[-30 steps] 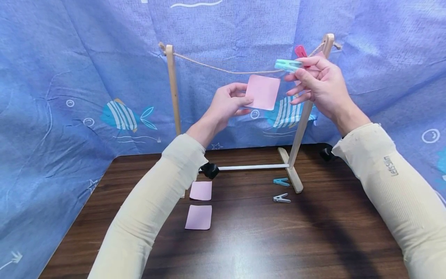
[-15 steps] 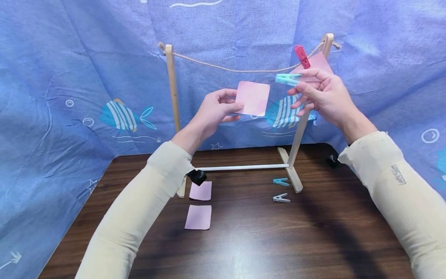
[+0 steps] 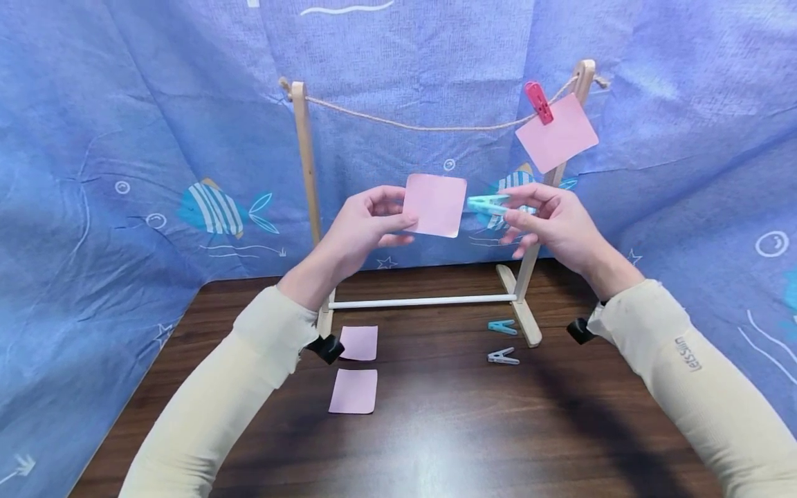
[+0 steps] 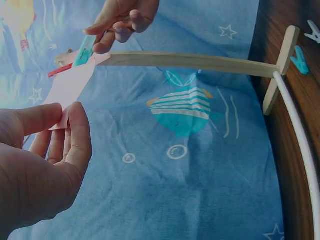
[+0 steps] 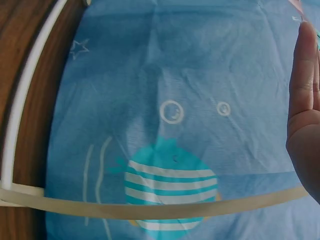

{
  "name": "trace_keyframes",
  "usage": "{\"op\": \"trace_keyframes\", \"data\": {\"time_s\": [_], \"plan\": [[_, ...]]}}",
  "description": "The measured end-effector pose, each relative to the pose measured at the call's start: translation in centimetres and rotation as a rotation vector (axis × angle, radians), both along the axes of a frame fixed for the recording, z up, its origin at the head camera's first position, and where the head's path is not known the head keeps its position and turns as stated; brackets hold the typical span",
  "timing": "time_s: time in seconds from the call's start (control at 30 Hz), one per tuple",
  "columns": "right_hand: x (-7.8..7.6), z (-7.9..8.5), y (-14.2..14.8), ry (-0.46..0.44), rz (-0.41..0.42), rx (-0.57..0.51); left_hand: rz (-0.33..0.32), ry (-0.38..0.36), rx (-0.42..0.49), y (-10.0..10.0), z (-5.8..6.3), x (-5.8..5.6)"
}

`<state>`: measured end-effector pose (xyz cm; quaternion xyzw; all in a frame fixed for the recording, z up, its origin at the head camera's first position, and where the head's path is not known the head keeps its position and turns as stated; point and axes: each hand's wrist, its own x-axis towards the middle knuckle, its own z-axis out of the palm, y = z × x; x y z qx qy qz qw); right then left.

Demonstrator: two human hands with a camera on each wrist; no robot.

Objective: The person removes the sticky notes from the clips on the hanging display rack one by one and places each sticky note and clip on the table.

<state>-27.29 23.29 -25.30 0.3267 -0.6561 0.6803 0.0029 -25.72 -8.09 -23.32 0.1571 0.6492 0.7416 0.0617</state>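
My left hand [image 3: 367, 225] pinches a square pink paper [image 3: 437, 205] by its left edge, between thumb and fingers. Just to the right, my right hand [image 3: 557, 221] pinches a light teal clothespin [image 3: 488, 203] by its handle end, its tip pointing at the paper. In the head view a narrow gap separates clothespin and paper. Both are held in the air below the sagging string [image 3: 411, 128]. Near the string's right end a red clothespin [image 3: 538, 102] holds another pink paper [image 3: 558, 134], which hangs tilted. In the right wrist view my hand is mostly cut off.
The string runs between a left wooden post [image 3: 305, 152] and a right one [image 3: 584, 81], joined low down by a white rod [image 3: 423, 301]. On the brown table [image 3: 448, 429] lie two pink papers [image 3: 353, 391], a blue clothespin [image 3: 501, 326] and a grey clothespin [image 3: 503, 356].
Both hands have come down from near the string, the left also shifting left with its paper and the right finally leftward with the teal clothespin. The hanging paper is now fully uncovered.
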Motion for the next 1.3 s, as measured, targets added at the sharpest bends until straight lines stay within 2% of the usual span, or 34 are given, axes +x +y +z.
{"op": "trace_keyframes", "data": {"time_s": [0.37, 0.53, 0.67, 0.9, 1.3], "plan": [[0.5, -3.0, 0.2, -0.016, -0.013, 0.066, -0.035, 0.005, -0.030, -1.3, -2.5, 1.5], [0.7, -4.0, 0.4, -0.004, 0.032, 0.096, -0.044, 0.014, -0.056, -1.8, -3.6, 2.0], [0.4, -4.9, 0.5, -0.027, 0.047, 0.132, -0.044, 0.000, -0.066, -2.1, -4.8, 1.8], [-0.1, -7.3, 0.3, -0.074, 0.036, 0.245, -0.015, -0.085, -0.086, -3.1, -7.6, 1.4], [-0.3, -11.4, 0.0, -0.240, 0.018, 0.350, 0.031, -0.225, -0.024, -5.1, -12.4, 0.5]]}}
